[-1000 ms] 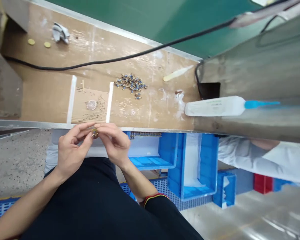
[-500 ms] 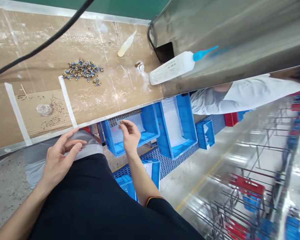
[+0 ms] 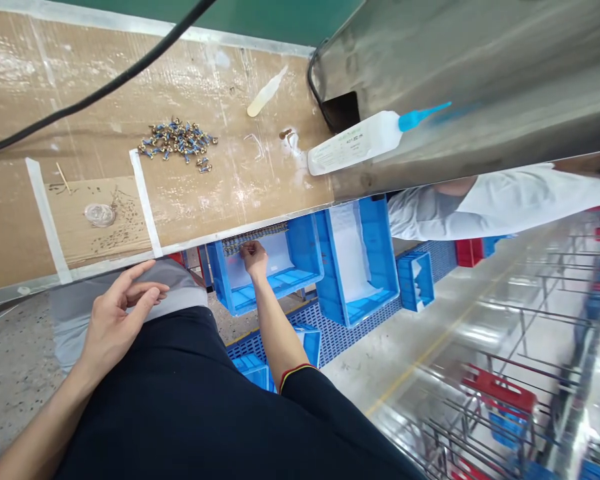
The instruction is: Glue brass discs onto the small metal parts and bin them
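Reaching deeper than half a second ago, the right hand [image 3: 255,257] pinches at the row of brass parts [image 3: 260,235] in the blue bin [image 3: 310,250], whether its grip holds one unclear, while the left hand [image 3: 115,320] lies open and a loose pile [image 3: 177,140] waits on the surface [image 3: 260,187].

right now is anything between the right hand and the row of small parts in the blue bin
Nothing visible does: the right hand is at the row of small parts on the blue bin's far rim.
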`<state>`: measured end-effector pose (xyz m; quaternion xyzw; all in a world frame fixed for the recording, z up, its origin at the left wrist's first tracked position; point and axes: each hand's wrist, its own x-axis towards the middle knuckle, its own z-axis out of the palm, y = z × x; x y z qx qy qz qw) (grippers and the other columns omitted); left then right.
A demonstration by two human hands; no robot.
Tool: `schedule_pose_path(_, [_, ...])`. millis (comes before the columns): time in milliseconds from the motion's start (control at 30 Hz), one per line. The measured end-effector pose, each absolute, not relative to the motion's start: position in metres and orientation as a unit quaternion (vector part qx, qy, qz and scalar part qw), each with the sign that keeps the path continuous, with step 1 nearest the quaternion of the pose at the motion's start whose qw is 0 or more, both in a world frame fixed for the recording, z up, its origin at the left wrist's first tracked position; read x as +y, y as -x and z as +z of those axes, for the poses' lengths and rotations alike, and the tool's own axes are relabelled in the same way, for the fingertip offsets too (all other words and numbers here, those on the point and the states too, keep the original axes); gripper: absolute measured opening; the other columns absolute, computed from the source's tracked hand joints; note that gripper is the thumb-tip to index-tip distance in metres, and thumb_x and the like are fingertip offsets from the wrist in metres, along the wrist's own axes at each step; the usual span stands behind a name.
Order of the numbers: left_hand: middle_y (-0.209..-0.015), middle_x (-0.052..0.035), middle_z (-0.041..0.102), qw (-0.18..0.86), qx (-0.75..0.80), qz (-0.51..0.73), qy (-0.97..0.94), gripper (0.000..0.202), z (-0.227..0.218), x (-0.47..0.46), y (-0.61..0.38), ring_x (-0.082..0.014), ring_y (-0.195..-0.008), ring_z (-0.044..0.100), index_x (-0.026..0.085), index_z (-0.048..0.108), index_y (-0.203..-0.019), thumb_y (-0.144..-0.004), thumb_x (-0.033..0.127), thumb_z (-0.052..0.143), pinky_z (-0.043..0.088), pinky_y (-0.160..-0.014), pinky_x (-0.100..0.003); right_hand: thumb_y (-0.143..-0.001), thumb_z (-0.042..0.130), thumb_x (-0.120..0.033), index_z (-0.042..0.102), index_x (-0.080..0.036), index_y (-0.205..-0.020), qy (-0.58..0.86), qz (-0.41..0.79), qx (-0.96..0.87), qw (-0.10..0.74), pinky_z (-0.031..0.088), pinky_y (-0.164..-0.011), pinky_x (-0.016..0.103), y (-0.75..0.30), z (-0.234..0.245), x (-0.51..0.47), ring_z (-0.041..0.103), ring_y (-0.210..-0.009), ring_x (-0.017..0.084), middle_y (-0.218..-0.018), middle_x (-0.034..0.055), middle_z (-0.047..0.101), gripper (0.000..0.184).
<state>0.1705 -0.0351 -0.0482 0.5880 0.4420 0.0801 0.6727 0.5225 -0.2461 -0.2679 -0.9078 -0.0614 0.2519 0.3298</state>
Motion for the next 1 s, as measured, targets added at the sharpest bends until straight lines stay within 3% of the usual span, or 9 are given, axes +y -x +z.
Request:
schedule_pose_path(100, [-0.123, -0.0100, 0.092, 0.676, 0.443, 0.081, -0.583, 0.073, -0.048, -0.035, -0.169, -0.0301, -0.111, 0.088, 0.025, 0.066, -0.168, -0.108, 0.063, 0.084, 0.072, -0.112, -0.051, -0.113, 0.080, -0.052, 0.077, -0.018, -0.121, 0.909, 0.250, -0.063, 0.327, 0.070, -0.096, 0.042, -0.522, -0.267, -0.245, 0.079, -0.101, 0.020, -0.115, 0.0044, 0.081, 0.035])
schedule_pose_path(233, [-0.123, -0.0101, 0.092, 0.677, 0.444, 0.080, -0.582, 0.074, -0.050, -0.034, -0.169, -0.0302, -0.112, 0.088, 0.024, 0.065, -0.168, -0.108, 0.063, 0.084, 0.071, -0.112, -0.050, -0.107, 0.080, -0.055, 0.076, -0.020, -0.104, 0.908, 0.222, -0.066, 0.348, 0.066, -0.088, 0.037, -0.518, -0.254, -0.242, 0.076, -0.086, 0.020, -0.097, 0.0035, 0.082, 0.035])
schedule_pose_path(333, [-0.123, -0.0103, 0.092, 0.672, 0.445, 0.081, -0.586, 0.074, -0.054, -0.033, -0.166, -0.0317, -0.111, 0.089, 0.025, 0.066, -0.168, -0.107, 0.064, 0.084, 0.071, -0.111, -0.051, -0.104, 0.070, -0.065, 0.071, -0.023, -0.098, 0.908, 0.160, -0.065, 0.382, 0.060, -0.079, 0.036, -0.511, -0.230, -0.242, 0.072, -0.076, 0.022, -0.084, 0.0034, 0.079, 0.043])
schedule_pose_path(433, [-0.123, -0.0105, 0.092, 0.670, 0.444, 0.075, -0.590, 0.072, -0.057, -0.032, -0.163, -0.0327, -0.110, 0.089, 0.027, 0.068, -0.166, -0.107, 0.065, 0.083, 0.071, -0.111, -0.051, -0.108, 0.056, -0.072, 0.066, -0.024, -0.107, 0.902, 0.066, -0.061, 0.423, 0.058, -0.080, 0.036, -0.502, -0.189, -0.235, 0.066, -0.073, 0.021, -0.079, -0.0013, 0.069, 0.049])
schedule_pose_path(533, [-0.124, -0.0099, 0.092, 0.674, 0.437, 0.066, -0.592, 0.068, -0.057, -0.031, -0.162, -0.0318, -0.110, 0.089, 0.028, 0.069, -0.165, -0.109, 0.065, 0.081, 0.070, -0.112, -0.050, -0.110, 0.060, -0.070, 0.067, -0.026, -0.112, 0.870, 0.017, -0.124, 0.477, 0.060, -0.085, 0.036, -0.495, -0.139, -0.205, 0.067, -0.076, 0.018, -0.083, -0.0030, 0.067, 0.045])
schedule_pose_path(633, [-0.124, -0.0097, 0.092, 0.672, 0.430, 0.066, -0.598, 0.065, -0.055, -0.029, -0.161, -0.0316, -0.108, 0.090, 0.029, 0.071, -0.162, -0.109, 0.066, 0.080, 0.071, -0.111, -0.050, -0.111, 0.071, -0.058, 0.076, -0.026, -0.116, 0.805, 0.053, -0.303, 0.508, 0.062, -0.093, 0.035, -0.497, -0.098, -0.147, 0.075, -0.093, 0.018, -0.103, 0.0021, 0.079, 0.033])
schedule_pose_path(733, [-0.122, -0.0090, 0.092, 0.664, 0.441, 0.090, -0.597, 0.064, -0.048, -0.026, -0.150, -0.0319, -0.107, 0.091, 0.030, 0.074, -0.158, -0.107, 0.067, 0.082, 0.073, -0.108, -0.049, -0.113, 0.068, -0.054, 0.081, -0.027, -0.120, 0.778, 0.090, -0.431, 0.449, 0.063, -0.096, 0.035, -0.507, -0.076, -0.082, 0.077, -0.104, 0.019, -0.122, 0.0048, 0.085, 0.031])
schedule_pose_path(867, [-0.119, -0.0067, 0.093, 0.605, 0.532, 0.176, -0.566, 0.060, -0.029, -0.020, -0.113, -0.0334, -0.108, 0.091, 0.032, 0.080, -0.150, -0.102, 0.067, 0.088, 0.075, -0.109, -0.052, -0.114, 0.061, -0.061, 0.083, -0.022, -0.106, 0.834, 0.083, -0.444, 0.316, 0.063, -0.100, 0.042, -0.518, -0.064, -0.025, 0.079, -0.099, 0.026, -0.104, 0.0085, 0.087, 0.045])
schedule_pose_path(1000, [-0.105, -0.0016, 0.093, 0.427, 0.672, 0.334, -0.504, 0.048, 0.010, -0.011, -0.055, -0.0309, -0.092, 0.089, 0.028, 0.087, -0.134, -0.100, 0.061, 0.092, 0.076, -0.108, -0.060, -0.102, 0.065, -0.072, 0.083, -0.023, -0.094, 0.864, 0.125, -0.432, 0.224, 0.062, -0.095, 0.049, -0.510, -0.050, -0.013, 0.080, -0.091, 0.032, -0.094, 0.0130, 0.087, 0.053])
